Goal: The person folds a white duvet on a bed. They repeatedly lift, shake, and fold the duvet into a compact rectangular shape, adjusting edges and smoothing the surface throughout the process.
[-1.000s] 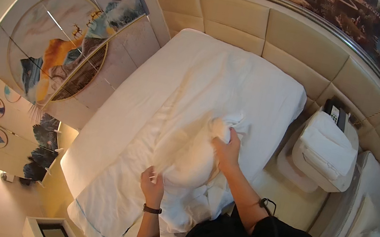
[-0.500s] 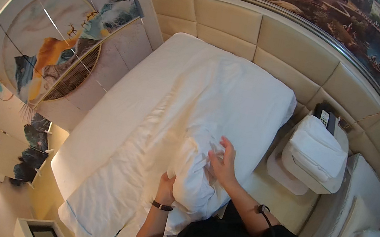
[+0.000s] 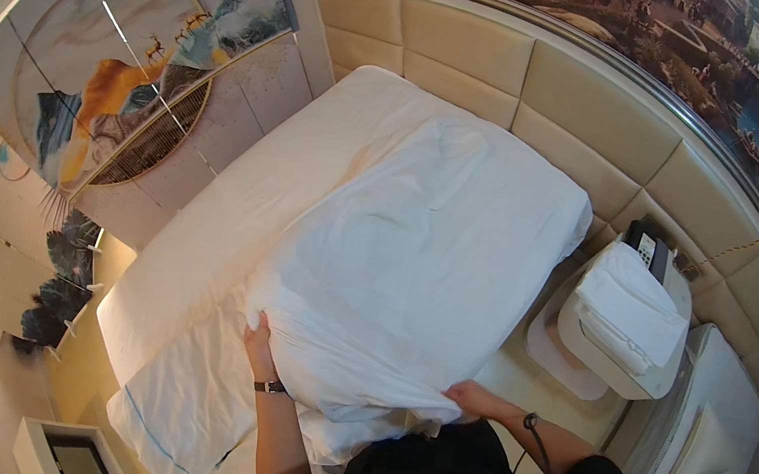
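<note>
Duvet: one, gripped by two hands, left hand, right hand.

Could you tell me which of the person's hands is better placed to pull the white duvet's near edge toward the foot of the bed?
Probably the right. The right hand grips the white duvet at its near corner, where the fabric bunches. The left hand lies under the side edge, further from that corner.

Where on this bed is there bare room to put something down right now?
The bare mattress strip between the white duvet and the wall panels is free, widest near the headboard. The near edge is crowded: left hand and right hand grip the duvet there. Folded linen covers the nightstand.
</note>
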{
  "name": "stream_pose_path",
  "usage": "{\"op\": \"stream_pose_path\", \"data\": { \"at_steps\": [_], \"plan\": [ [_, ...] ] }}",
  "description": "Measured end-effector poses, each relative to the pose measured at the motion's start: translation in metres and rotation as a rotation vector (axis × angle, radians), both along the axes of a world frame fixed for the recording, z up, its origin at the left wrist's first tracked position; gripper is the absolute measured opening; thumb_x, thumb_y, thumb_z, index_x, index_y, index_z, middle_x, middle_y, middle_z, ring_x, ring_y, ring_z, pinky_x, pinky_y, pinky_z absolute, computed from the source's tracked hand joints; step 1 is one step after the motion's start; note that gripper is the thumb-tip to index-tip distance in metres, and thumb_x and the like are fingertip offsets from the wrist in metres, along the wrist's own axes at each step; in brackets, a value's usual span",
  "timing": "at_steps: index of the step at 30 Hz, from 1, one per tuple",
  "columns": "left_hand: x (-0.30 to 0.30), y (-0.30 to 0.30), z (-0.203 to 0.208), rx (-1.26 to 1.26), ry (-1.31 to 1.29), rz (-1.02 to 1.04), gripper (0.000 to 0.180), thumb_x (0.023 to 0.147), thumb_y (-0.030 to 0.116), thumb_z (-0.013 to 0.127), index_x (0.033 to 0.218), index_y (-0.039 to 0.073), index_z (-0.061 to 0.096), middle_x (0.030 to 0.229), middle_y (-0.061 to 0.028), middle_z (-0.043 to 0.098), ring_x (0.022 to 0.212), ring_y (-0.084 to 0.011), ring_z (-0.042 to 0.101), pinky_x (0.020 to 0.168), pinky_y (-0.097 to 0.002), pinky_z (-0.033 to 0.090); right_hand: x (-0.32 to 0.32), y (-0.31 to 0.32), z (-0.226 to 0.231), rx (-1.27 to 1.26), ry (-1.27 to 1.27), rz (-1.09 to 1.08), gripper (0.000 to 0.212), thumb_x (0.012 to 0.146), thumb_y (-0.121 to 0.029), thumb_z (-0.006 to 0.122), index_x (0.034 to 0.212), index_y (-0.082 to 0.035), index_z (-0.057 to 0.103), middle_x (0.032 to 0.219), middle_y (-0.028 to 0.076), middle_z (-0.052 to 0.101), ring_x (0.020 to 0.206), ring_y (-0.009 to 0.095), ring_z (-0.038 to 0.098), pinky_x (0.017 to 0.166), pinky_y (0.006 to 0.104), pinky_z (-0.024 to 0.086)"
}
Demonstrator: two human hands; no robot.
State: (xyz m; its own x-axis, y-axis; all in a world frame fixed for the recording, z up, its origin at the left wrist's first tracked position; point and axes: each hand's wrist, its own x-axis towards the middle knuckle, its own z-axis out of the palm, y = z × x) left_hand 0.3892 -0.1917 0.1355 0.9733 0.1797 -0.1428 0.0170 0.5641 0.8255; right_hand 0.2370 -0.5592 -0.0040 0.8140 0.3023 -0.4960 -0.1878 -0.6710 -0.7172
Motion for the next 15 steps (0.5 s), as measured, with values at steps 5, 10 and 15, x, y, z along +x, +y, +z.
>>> {"op": "stream_pose_path", "data": {
  "at_steps": [5,10,15],
  "plan": [
    [-0.011,-0.021,-0.005,-0.186,0.207,-0.301,0.031,0.093,0.017,0.044,0.111,-0.004,0.058,0.103,-0.0161,0.066,0.089,-0.0264,0.065,0.08,-0.0383,0.054,0.06,0.012,0.033,0.265,-0.372,-0.405,0.049,0.09,-0.032,0.062,0.125,-0.001,0.05,0.11,0.018,0.06,0.098,0.027,0.059,0.084,0.0343,0.048],
    [-0.003,-0.028,-0.019,-0.323,0.331,-0.411,0.033,0.095,0.022,0.049,0.113,-0.005,0.057,0.105,-0.0153,0.065,0.089,-0.0257,0.065,0.08,-0.0378,0.054,0.089,0.108,0.121,0.522,0.116,-0.15,0.06,0.09,-0.034,0.062,0.135,0.001,0.043,0.128,0.016,0.052,0.117,0.023,0.049,0.101,0.0312,0.037],
    [-0.001,-0.025,-0.016,0.352,0.212,-0.092,0.034,0.09,0.022,0.061,0.113,-0.002,0.057,0.102,-0.0138,0.063,0.089,-0.0234,0.061,0.075,-0.0348,0.053,0.099,0.128,0.071,0.722,0.285,-0.416,0.044,0.088,-0.028,0.064,0.119,0.001,0.056,0.111,0.013,0.062,0.099,0.023,0.06,0.088,0.032,0.047]
  ]
}}
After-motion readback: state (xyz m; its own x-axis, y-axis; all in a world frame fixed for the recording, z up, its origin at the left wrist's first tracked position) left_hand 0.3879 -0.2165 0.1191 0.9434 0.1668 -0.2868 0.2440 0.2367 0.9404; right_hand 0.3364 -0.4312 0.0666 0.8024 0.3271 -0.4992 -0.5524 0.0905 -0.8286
